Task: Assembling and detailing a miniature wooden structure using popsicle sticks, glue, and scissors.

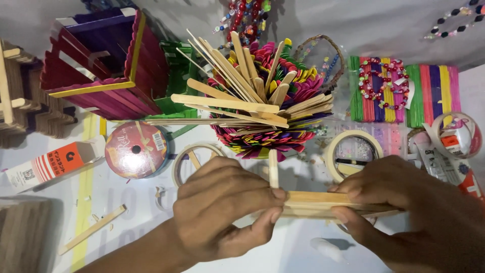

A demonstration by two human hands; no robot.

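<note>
Head view: left hand (222, 212) fingers (275, 193) pinch closed on the left end of a stick stack (316, 202); right hand (404, 212) fingers (348, 191) clamp its right end. Stack sits level, near centre, just above the tabletop (126, 202). One stick (273, 169) stands upright from the stack by the left fingertips. Just beyond: two tape rings (194, 156) (353, 151). Farther: holder of mixed sticks (262, 101). Far left: coloured stick box (101, 60), ribbon spool (135, 149). Right: glue tube (439, 164).
</note>
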